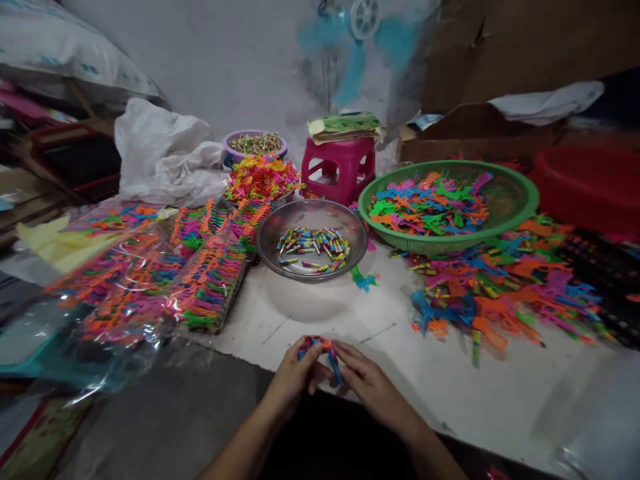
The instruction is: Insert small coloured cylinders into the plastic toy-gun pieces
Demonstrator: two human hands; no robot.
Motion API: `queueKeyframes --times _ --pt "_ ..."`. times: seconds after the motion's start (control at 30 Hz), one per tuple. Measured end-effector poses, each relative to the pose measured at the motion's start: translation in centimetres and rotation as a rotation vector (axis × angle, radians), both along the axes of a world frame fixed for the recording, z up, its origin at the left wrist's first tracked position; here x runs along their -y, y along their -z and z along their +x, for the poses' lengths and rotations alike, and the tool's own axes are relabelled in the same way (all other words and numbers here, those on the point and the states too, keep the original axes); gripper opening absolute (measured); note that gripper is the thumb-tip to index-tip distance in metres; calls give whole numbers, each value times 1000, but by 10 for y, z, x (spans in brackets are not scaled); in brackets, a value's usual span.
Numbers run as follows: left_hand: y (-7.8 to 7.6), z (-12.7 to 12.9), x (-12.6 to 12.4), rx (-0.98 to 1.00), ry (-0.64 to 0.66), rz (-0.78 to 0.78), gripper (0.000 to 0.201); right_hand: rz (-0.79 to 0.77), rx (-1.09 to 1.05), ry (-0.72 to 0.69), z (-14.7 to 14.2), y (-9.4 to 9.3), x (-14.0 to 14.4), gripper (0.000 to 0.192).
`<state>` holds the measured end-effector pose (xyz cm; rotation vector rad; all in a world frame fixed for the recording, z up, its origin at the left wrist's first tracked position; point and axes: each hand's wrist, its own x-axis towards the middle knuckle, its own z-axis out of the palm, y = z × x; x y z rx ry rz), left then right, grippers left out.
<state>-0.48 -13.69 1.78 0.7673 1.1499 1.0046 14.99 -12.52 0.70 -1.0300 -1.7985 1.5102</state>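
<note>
My hands meet low in the middle, above the front of the white board [310,313]. My left hand [295,367] is closed around small red and blue plastic pieces [304,347], partly covered by its fingers. A blue plastic toy gun [334,368], with orange and pink near its top, is pinched in my right hand [363,377], and the left fingertips come close to it. Beyond the hands stands a metal bowl [313,270] holding several short tubes with coloured bands [320,245]. A blue and green toy gun [364,280] lies beside the bowl.
At right, a green basket [450,245] holds toy guns, with a loose pile [500,293] before it. Bagged rows of colourful pieces [200,287] lie left. Behind are a pink stool [337,167], a purple-rimmed basin [227,145], a red tub [590,187] and a fan [364,19].
</note>
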Motion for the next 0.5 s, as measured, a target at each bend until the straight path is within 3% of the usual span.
queueKeyframes --times 0.17,0.23,0.3,0.4,0.5 --pt "-4 -5 9 156 40 -94 35 342 280 106 3 -6 -11 24" --pt "-5 -3 12 196 40 -124 34 361 254 79 1 -8 -9 12" --pt "-6 -2 15 233 44 -151 33 221 136 16 1 -9 -5 10" --pt "-7 -2 17 257 39 -179 32 -130 -31 -21 7 -6 -2 17" --pt "-6 -3 17 166 -45 -133 37 -307 -180 102 15 -1 -4 25"
